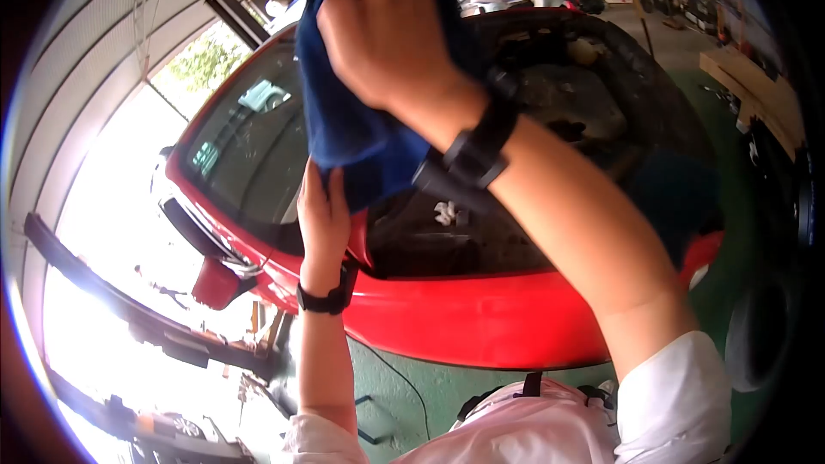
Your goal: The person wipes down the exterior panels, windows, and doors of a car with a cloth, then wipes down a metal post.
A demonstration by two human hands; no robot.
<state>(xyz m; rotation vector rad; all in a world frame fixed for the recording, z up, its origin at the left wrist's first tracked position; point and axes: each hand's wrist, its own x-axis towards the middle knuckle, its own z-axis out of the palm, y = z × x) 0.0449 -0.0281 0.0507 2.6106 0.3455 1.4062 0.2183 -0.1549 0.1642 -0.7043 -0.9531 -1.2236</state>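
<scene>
Left hand's fingers standing slightly apart, tips meeting blue cloth's lower edge; pinch unclear. Right hand lying blurred against cloth; you can't tell whether fingers are pinching. Cloth hanging before red car's windshield. Seeming light, soft, floppy, hardly fragile; edges likely offering you best hold.

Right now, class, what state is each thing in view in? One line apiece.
Blue cloth: lifted, hanging in folds
Right hand: raised, fingertips hidden
Left hand: at the cloth's lower edge
Engine bay: uncovered
Red side mirror: folded out
Black cable: lying loose on green floor
</scene>
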